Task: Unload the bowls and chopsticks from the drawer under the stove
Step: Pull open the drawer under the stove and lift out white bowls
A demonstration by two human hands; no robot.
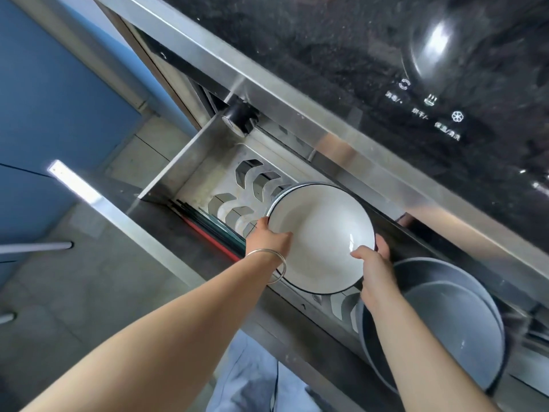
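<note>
A large white bowl [319,233] with a dark rim hangs over the open steel drawer [181,162] under the stove. My left hand [267,240] grips its left rim and my right hand [375,272] grips its right rim, thumb inside. To the right, two grey bowls [454,328] stand tilted in the drawer's slotted rack [234,209]. Red and dark chopsticks [208,230] lie along the drawer's near-left edge.
The black glass stove top [386,55] with white touch symbols overhangs the drawer at the upper right. The drawer's front panel [124,221] juts toward me. A blue cabinet door [44,114] is at the left, with grey floor tiles below.
</note>
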